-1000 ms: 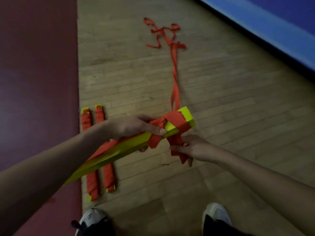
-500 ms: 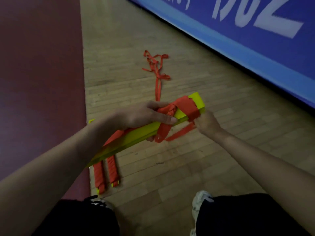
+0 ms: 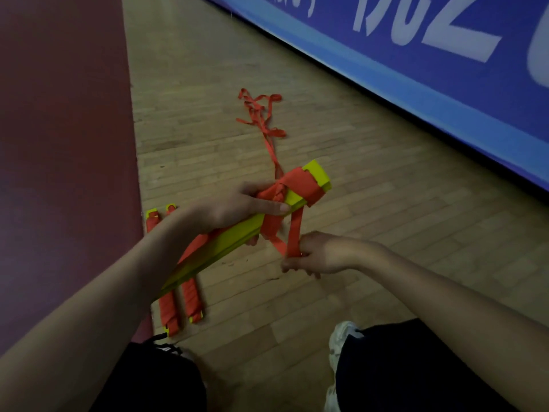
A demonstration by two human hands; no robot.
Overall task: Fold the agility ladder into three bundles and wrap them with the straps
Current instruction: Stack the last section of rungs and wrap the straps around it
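We stand over the wooden floor, where two wrapped bundles lie side by side. Our left hand grips the third bundle up in the air. Our right hand pinches the strap just below it. The loose tail lies tangled far ahead on the floor. If that tangle catches, or our grip slips, the wraps could come undone. Half a second ago our right hand was up at the bundle's end. Now it is lower, with the strap stretched down.

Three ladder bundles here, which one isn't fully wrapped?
The bundle in the left hand: strap covers only its far end; the right hand pinches the loose part. Floor bundles are wrapped along their length.
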